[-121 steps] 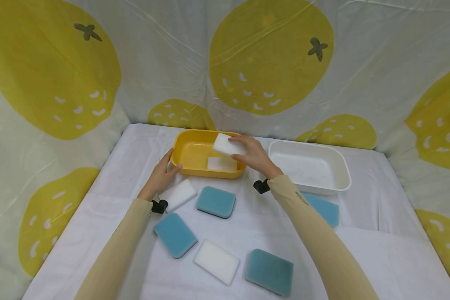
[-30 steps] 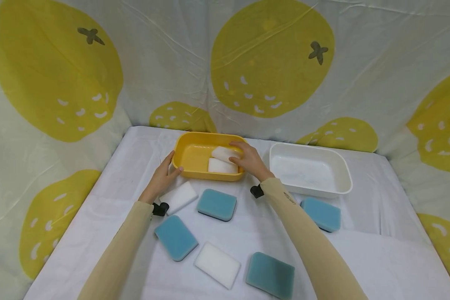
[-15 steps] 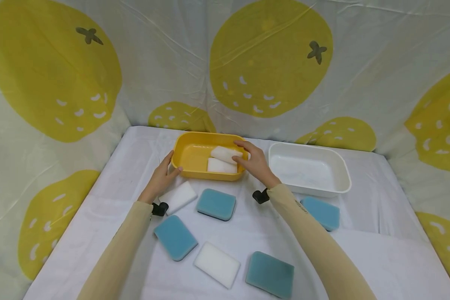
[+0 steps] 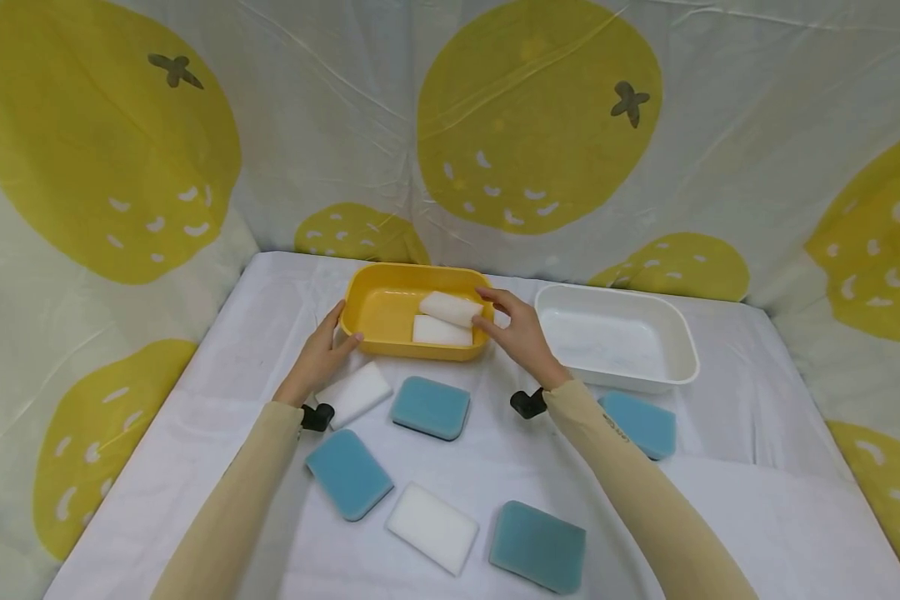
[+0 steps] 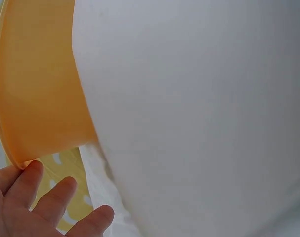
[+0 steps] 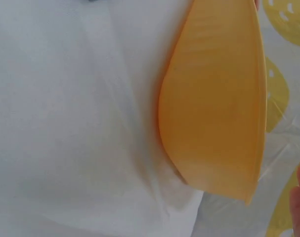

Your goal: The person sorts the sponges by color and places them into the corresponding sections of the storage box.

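Note:
My left hand (image 4: 322, 354) holds the left end of a yellow plastic tub (image 4: 381, 310), thumb at the near rim and fingers along the end. In the left wrist view, fingertips (image 5: 33, 170) meet the tub's rim. Inside the tub's right half lie two white sponges: one (image 4: 442, 331) near the front wall, the other (image 4: 452, 308) behind it, tilted and leaning over it. Over the tub's right rim is my right hand (image 4: 521, 333), thumb and fingers spread apart with nothing between them, close to the tilted sponge. The right wrist view shows the tub's outer wall (image 6: 214, 108).
A white tub (image 4: 615, 333) stands to the right. On the white cloth lie several blue sponges, among them one (image 4: 431, 407) in front of the yellow tub and one (image 4: 537, 546) nearer me, plus white sponges (image 4: 432, 528) (image 4: 356, 393). A lemon-print curtain (image 4: 330, 125) hangs behind.
My right hand lowered a white sponge into the yellow tub, let go, and drew back rightward to the rim. My left hand has stayed on the tub's left end.

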Action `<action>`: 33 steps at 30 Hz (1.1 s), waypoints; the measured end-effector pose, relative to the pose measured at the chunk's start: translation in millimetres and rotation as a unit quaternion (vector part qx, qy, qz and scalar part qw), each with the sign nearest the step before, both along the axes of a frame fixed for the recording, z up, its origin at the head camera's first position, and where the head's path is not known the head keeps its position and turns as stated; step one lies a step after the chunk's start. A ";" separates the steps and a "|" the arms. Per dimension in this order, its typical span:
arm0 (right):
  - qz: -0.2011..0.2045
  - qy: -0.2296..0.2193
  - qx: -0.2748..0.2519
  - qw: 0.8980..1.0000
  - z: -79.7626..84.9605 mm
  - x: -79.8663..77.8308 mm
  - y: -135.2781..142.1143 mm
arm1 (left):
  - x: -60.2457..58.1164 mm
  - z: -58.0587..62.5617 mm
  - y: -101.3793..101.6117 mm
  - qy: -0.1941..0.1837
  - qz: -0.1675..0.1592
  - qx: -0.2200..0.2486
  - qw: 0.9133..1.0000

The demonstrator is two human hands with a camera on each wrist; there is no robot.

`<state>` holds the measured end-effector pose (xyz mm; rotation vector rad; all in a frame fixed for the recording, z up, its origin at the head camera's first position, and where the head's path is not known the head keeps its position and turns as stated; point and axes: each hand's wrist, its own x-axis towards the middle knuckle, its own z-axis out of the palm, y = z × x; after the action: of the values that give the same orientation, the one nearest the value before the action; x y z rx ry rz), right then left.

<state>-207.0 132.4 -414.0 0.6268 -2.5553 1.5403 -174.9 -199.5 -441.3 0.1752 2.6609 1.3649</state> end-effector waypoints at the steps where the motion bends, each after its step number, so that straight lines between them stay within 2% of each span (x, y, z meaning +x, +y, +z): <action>1: -0.001 -0.001 0.003 1.000 -1.0 1.4 0.1 | 0.2 0.2 -0.3 0.000 0.000 -0.001 1.000; 10: 0.004 -0.002 0.002 1.000 -7.8 14.0 2.8 | 0.8 1.0 -2.0 -0.002 -0.002 0.000 1.000; 18: 0.007 -0.019 -0.002 1.000 -7.4 28.7 4.4 | -0.3 0.0 -2.0 0.000 -0.004 0.001 1.000; 21: 0.012 -0.023 -0.008 1.000 -3.5 37.8 3.3 | -0.5 -0.1 -1.9 0.000 -0.003 0.000 1.000; 28: 0.023 -0.024 -0.005 0.999 22.0 65.9 -2.2 | -0.2 0.6 -0.9 0.001 -0.002 -0.001 1.000; 33: 0.026 -0.028 -0.013 0.999 3.1 66.2 1.4 | -0.3 0.8 -0.3 0.002 0.000 -0.003 1.000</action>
<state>-140.9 133.8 -410.9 0.6620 -2.5748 1.6275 -175.2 -199.8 -440.5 0.1777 2.6668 1.3580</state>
